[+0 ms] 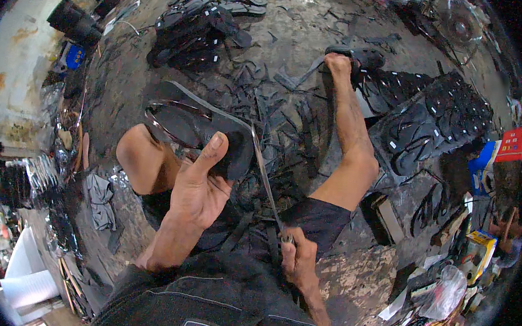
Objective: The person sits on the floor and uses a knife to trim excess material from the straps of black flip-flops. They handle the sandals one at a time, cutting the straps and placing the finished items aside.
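A black flip-flop [236, 138] with shiny dark straps is raised in front of me, near my bent left knee. My left hand [194, 197] grips it by one end, thumb on the upper side and the other fingers partly hidden beneath. In my right hand [300, 258], low and right of centre, is the handle of a knife [266, 179]. Its long, thin blade slants up and left, and the tip reaches the edge of the sole. Whether the blade is cutting into the rubber, I cannot tell.
Black rubber scraps [277, 112] litter the floor ahead. Beyond lies a heap of black flip-flops [201, 26]; more flip-flops [407, 141] lie in rows at the right, past my right leg [353, 124]. Boxes [484, 168] and a clear plastic bag [447, 291] crowd the right side.
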Motion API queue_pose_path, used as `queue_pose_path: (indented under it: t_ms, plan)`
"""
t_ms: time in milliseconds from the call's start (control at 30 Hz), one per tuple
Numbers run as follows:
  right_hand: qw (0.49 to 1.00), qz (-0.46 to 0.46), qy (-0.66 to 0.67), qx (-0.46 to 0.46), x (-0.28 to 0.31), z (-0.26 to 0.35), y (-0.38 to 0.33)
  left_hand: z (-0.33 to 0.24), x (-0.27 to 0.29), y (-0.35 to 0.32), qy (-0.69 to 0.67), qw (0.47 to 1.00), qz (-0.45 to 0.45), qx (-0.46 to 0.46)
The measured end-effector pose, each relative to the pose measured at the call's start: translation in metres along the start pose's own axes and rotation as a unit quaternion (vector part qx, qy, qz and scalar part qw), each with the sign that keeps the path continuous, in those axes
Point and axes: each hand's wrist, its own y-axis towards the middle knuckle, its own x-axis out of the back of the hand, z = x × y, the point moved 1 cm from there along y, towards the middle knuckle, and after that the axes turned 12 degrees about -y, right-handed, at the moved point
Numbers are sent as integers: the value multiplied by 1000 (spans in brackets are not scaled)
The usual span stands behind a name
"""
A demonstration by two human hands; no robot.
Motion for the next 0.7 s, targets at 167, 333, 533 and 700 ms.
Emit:
queue_pose_path:
  t_ms: [167,333,533,700]
  plan:
    - [995,33,-94,-7,21,-8,16,10,1,-15,82,996,13,-37]
    - [981,120,-149,30,42,22,78,-8,42,-19,168,985,-20,-26]
    - [992,100,72,21,-6,39,103,-9,21,-23,190,981,-25,37]
    - [968,-59,238,-47,-14,-6,144,7,11,-9,344,929,42,128]
